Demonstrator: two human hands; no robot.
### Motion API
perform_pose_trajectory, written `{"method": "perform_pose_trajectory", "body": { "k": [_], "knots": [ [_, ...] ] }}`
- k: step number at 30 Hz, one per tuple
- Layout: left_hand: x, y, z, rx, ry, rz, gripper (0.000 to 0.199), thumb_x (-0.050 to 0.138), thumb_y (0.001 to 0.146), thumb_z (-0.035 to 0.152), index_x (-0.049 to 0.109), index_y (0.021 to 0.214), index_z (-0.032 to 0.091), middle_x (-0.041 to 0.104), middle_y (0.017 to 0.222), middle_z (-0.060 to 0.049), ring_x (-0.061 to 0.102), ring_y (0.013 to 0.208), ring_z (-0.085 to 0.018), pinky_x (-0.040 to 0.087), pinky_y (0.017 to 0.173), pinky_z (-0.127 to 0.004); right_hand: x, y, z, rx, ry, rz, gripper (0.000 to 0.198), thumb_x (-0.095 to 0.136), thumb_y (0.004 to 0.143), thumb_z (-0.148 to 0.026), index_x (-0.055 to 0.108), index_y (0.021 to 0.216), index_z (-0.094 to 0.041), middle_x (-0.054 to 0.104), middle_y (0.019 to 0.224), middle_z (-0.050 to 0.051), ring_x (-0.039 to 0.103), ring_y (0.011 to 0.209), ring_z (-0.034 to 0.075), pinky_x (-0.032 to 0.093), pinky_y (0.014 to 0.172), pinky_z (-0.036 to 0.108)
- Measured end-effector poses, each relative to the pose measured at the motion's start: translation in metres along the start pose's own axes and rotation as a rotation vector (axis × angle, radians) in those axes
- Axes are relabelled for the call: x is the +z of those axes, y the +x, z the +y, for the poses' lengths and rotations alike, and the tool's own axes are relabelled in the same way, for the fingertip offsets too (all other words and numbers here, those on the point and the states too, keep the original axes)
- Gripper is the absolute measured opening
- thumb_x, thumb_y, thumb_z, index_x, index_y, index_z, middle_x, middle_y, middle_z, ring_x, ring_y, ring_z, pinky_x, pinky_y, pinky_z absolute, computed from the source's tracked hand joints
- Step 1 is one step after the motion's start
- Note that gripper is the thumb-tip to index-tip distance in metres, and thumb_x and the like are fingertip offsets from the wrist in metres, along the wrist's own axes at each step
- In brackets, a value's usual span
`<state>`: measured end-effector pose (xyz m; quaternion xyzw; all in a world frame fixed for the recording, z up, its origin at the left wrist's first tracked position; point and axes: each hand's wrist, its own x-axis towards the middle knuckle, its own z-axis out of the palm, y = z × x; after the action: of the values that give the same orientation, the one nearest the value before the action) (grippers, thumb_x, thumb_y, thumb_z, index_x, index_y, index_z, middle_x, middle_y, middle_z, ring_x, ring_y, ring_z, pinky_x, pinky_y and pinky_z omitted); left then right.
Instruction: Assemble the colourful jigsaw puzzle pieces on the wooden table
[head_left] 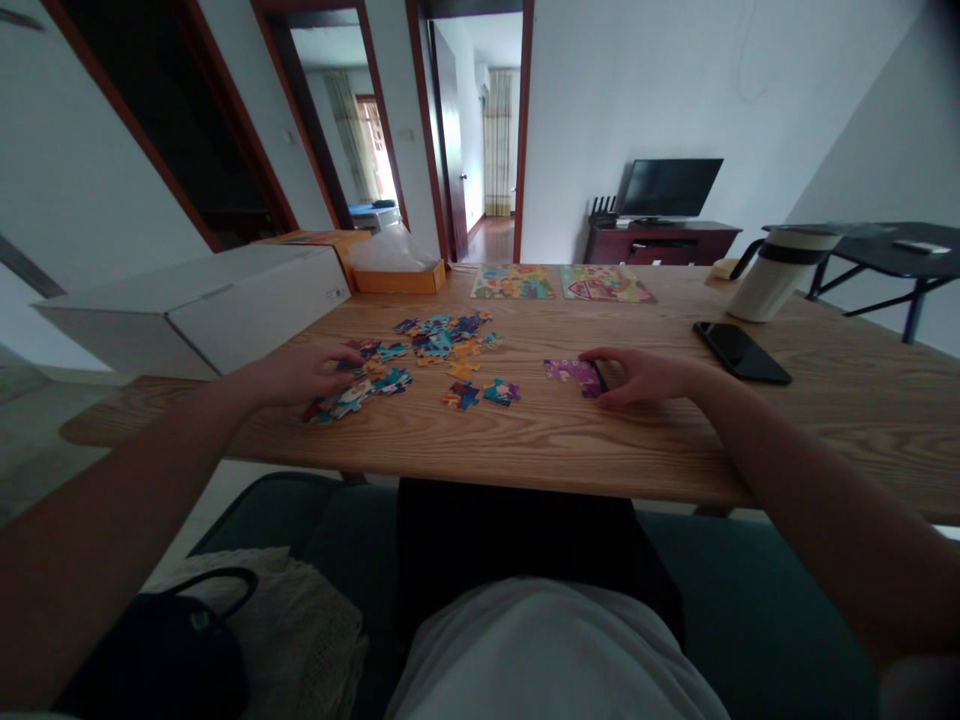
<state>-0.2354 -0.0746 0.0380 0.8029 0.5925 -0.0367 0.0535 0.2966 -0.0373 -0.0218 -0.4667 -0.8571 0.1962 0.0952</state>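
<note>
A dim room with pale plain walls (592,110), daylight showing through two doorways framed in dark reddish-brown wood (528,140)

Through the left doorway, a long beige curtain (351,130) hangs beside a bright opening (384,150); in the right one, a dark brown door panel (448,130) stands open, with a patterned pale curtain (497,150) beyond and a reddish-brown floor (491,243) under it, while a dark, unlit opening (217,120) lies farther left; against the far wall a low dark-red wooden cabinet (705,240) bears a black flat-screen television (671,187), a black-topped table with slim legs (889,256) stands at right, and in front a light-brown wood-grained table (555,445) spans the view above a dark green padded seat (757,570) and pale, glossy flooring (45,440)
</note>
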Motion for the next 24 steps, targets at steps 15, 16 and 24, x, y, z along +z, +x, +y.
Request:
{"method": "perform_pose_trajectory", "body": {
  "k": [15, 16, 24],
  "knots": [
    [0.017, -0.005, -0.025, -0.182, -0.135, -0.089, 0.073, 0.048, 0.079, 0.075, 0.073, 0.124, 0.024, 0.076, 0.109, -0.01, 0.072, 0.09, -0.031, 0.055, 0.079, -0.036, -0.005, -0.002, 0.006, 0.041, -0.035, 0.007, 0.091, 0.078, 0.068, -0.061, 0.053, 0.149, -0.028, 0.059, 0.148, 0.009, 0.054, 0.134, 0.04, 0.039, 0.115, 0.057],
    [0.017, -0.005, -0.026, -0.187, -0.124, -0.07, 0.07, 0.049, 0.079, 0.075, 0.074, 0.119, 0.024, 0.076, 0.109, -0.009, 0.071, 0.093, -0.031, 0.054, 0.08, -0.035, -0.005, -0.001, 0.005, 0.044, -0.036, 0.004, 0.091, 0.077, 0.068, -0.061, 0.053, 0.149, -0.028, 0.059, 0.148, 0.009, 0.054, 0.134, 0.04, 0.038, 0.116, 0.057],
    [0.013, -0.015, -0.006, -0.22, -0.096, -0.106, 0.065, 0.065, 0.071, 0.07, 0.069, 0.111, 0.019, 0.073, 0.085, -0.003, 0.066, 0.077, -0.026, 0.047, 0.067, -0.032, -0.007, -0.003, 0.002, 0.066, -0.043, -0.014, 0.093, 0.077, 0.068, -0.062, 0.051, 0.15, -0.025, 0.057, 0.149, 0.01, 0.052, 0.136, 0.04, 0.036, 0.117, 0.057]
  ]
}}
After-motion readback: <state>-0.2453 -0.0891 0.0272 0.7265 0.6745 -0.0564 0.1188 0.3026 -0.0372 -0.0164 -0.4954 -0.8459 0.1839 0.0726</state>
